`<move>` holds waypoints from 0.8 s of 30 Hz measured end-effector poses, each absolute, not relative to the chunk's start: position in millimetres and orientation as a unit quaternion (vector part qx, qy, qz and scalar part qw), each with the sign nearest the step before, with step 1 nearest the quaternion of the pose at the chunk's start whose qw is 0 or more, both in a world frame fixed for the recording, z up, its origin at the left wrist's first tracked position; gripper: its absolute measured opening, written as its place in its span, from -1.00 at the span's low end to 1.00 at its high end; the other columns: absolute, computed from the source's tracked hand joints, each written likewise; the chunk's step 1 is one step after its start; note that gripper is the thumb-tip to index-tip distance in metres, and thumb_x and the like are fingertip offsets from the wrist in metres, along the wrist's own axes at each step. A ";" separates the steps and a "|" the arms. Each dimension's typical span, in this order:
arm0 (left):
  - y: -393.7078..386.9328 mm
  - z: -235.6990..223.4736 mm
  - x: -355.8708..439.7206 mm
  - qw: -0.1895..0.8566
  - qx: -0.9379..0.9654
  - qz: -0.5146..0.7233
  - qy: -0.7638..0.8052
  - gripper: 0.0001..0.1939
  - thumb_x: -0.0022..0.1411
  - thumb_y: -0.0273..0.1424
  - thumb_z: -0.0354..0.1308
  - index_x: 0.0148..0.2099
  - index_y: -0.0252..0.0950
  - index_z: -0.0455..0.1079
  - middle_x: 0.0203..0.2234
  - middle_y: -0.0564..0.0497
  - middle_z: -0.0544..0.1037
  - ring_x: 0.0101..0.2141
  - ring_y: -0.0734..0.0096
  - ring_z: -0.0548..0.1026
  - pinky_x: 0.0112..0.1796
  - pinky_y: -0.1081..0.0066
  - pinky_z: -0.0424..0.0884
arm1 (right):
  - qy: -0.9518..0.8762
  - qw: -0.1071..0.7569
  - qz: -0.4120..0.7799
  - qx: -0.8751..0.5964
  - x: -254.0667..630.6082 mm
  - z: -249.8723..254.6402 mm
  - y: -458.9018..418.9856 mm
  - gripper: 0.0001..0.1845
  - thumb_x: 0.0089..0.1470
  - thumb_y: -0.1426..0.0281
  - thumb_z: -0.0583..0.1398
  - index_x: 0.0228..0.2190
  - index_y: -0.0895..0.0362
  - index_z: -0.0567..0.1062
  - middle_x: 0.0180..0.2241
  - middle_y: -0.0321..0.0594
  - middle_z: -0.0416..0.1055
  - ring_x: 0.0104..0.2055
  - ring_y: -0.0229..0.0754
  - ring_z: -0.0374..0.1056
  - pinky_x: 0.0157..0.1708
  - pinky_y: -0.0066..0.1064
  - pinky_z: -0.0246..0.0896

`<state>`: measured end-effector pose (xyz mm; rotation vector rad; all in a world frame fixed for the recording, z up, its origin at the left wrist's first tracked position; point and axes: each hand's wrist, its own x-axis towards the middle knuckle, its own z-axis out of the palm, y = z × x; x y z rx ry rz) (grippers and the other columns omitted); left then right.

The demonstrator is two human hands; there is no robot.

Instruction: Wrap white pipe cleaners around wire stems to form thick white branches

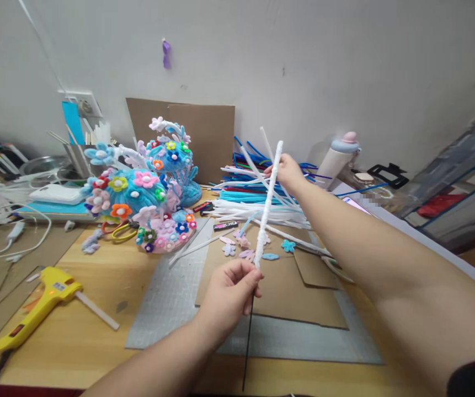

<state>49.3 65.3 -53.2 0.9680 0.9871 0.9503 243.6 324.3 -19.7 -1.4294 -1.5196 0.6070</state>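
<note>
While the left hand (pixel 229 288) pinches the white-wrapped stem (pixel 264 218) at its lower end, the right hand (pixel 289 172) is well apart beyond it, by the stem's top, its grip unclear; a slack left pinch could let the dark wire (pixel 248 342) below twist.

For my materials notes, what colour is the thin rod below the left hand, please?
The thin rod is black; the head view shows it best.
</note>
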 end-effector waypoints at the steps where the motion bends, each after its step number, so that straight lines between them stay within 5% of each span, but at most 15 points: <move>1: 65.4 -52.9 49.4 0.667 0.429 0.422 0.439 -0.73 0.04 -0.22 0.18 -0.42 -0.35 0.30 -0.71 0.16 0.39 -0.82 0.75 0.14 -0.77 0.64 -0.04 | -0.606 0.499 0.247 -0.568 245.3 -14.0 326.3 -0.76 0.22 0.46 0.02 -0.06 0.16 0.28 -0.37 -0.29 0.40 -0.44 -0.32 0.37 -0.43 -0.44 0.32; 7: 64.7 -53.3 48.6 0.670 0.422 0.427 0.437 -0.71 0.02 -0.19 0.20 -0.42 -0.35 0.31 -0.71 0.16 0.39 -0.82 0.75 0.14 -0.76 0.63 -0.05 | -0.561 0.644 0.202 -0.479 262.5 40.5 325.0 -0.79 0.21 0.37 -0.02 -0.13 0.10 0.31 -0.53 -0.40 0.33 -0.63 -0.39 0.16 -0.60 -0.52 0.09; 12: 66.1 -56.1 46.3 0.681 0.408 0.437 0.422 -0.69 0.02 -0.19 0.23 -0.41 -0.36 0.35 -0.72 0.15 0.39 -0.81 0.74 0.12 -0.74 0.61 -0.07 | -0.585 0.705 0.089 -0.391 254.7 83.8 255.3 -0.73 0.19 0.21 0.08 -0.16 0.08 0.43 -0.34 -0.29 0.36 -0.40 -0.32 0.21 -0.35 -0.41 0.17; 16: 68.8 -57.2 45.3 0.710 0.370 0.448 0.399 -0.69 -0.01 -0.19 0.27 -0.41 -0.37 0.38 -0.74 0.17 0.35 -0.80 0.77 0.03 -0.73 0.59 -0.17 | -0.744 0.576 -0.029 -0.339 242.9 85.2 163.6 -0.85 0.11 0.27 0.20 -0.24 -0.14 0.54 -0.39 -0.28 0.29 -0.34 -0.19 0.22 -0.34 -0.31 0.17; 24: 69.2 -58.7 46.2 0.758 0.309 0.444 0.365 -0.69 -0.07 -0.22 0.34 -0.42 -0.36 0.39 -0.72 0.20 0.29 -0.76 0.76 0.00 -0.69 0.58 -0.18 | -0.902 0.305 -0.102 -0.288 259.6 38.5 87.5 -0.84 0.08 0.44 0.19 -0.33 -0.06 0.54 -0.41 -0.25 0.28 -0.37 -0.17 0.20 -0.28 -0.19 -0.05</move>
